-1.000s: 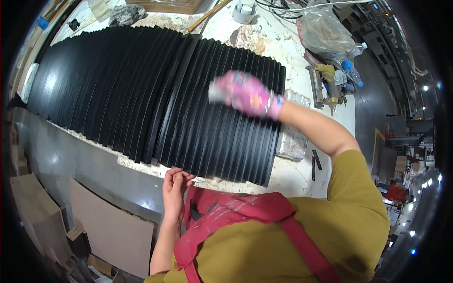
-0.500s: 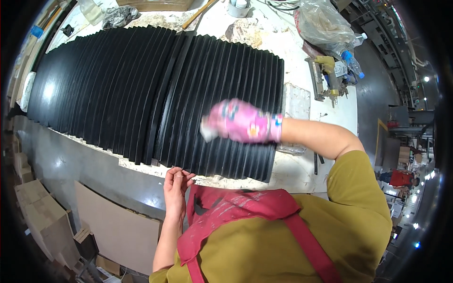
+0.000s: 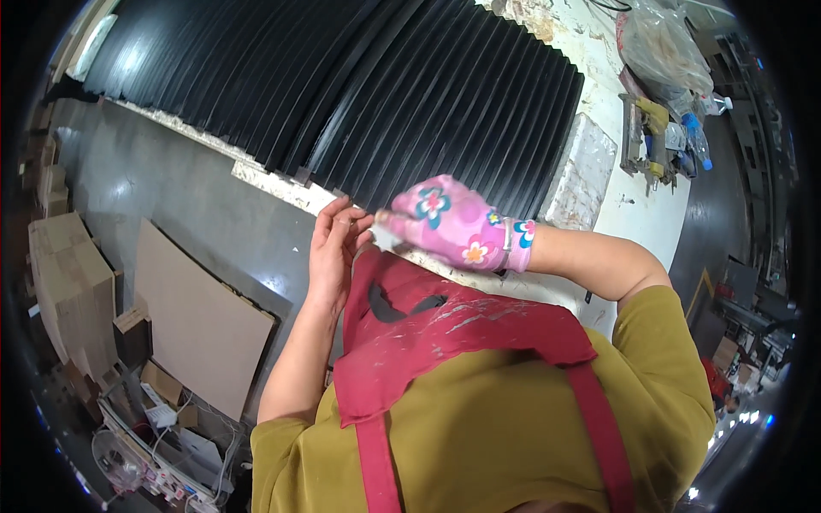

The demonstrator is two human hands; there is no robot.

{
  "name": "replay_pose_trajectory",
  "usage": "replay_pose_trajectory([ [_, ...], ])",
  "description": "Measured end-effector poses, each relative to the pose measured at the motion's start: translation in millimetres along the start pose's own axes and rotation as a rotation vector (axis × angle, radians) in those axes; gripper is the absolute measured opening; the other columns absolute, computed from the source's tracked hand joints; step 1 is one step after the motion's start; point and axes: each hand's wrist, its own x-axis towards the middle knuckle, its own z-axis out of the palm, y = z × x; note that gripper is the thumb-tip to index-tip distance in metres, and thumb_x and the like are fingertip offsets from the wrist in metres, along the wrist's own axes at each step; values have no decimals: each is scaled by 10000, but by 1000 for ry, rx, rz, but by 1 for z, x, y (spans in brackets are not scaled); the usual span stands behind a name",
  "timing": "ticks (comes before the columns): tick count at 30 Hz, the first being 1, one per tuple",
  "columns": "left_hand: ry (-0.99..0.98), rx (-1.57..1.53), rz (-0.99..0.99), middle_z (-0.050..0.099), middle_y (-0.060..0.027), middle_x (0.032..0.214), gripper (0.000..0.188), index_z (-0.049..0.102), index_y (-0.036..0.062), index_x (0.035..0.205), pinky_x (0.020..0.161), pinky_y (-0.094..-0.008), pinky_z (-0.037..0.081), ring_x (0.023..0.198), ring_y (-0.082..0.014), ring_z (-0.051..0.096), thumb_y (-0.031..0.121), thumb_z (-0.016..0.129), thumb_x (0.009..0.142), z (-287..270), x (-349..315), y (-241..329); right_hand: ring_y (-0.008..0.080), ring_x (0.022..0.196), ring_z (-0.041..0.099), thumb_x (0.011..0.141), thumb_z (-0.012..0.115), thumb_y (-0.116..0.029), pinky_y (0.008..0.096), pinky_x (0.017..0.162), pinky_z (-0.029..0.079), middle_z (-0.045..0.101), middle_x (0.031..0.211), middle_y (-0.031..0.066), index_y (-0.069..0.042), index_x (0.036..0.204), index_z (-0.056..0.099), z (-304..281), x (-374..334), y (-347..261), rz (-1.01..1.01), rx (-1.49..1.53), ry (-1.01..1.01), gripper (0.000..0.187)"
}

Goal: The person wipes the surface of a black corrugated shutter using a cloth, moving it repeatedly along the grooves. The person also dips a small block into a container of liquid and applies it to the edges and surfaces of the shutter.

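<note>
Whereas half a second ago the gloved right hand (image 3: 462, 224) was out over the ribs, in the head view it has come to the near edge of the black ribbed panelling (image 3: 462, 98), just beside the bare left hand (image 3: 332, 252), which has stayed at that edge. The scene has also shifted: the panelling sits higher, its far left part cut off by the upper border.

The panelling lies on the white, stained worktable (image 3: 643, 224); its narrow, parallel ribs are glossy, with a sawtooth far edge and a broader strip between two sections. The right fingers, in a pink flower-printed glove, are closed on a small white pad (image 3: 386, 238), soft-looking and irregular. The left fingers are bent, their tips near the panelling's edge; whether they touch or pinch anything cannot be told.

To the right lie a flat, clear-wrapped block (image 3: 583, 171), a yellowish nail gun (image 3: 655, 141) and a crumpled translucent bag (image 3: 663, 47). The red apron (image 3: 462, 342) is streaked white. The pad is partly hidden by the glove and slightly blurred.
</note>
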Motion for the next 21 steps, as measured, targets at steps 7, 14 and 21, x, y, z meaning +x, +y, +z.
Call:
replay_pose_trajectory([
  [7,-31,-36,44,563,-100,1104,358,393,24,1266,849,-296,479,1041,-232,577,132,455,930,-2,-1,-10,227,859,598,787,574,-198,359,713,463,575,911,71,-77,1103,585,-1,3,4,6,-34,-100,339],
  [14,-18,44,-32,582,-77,1079,203,494,67,1105,859,-292,445,1021,-191,582,171,487,931,1,-23,-21,252,871,604,857,568,-184,346,777,502,607,1008,141,-66,1242,514,-66,-22,148,305,110,231,407],
  [21,-32,140,-42,601,-81,1049,145,506,75,1057,829,-263,461,967,-169,600,162,468,947,16,-12,-30,307,918,604,858,545,-187,395,831,478,617,938,156,-65,1145,556,-53,-28,234,737,-310,176,312],
])
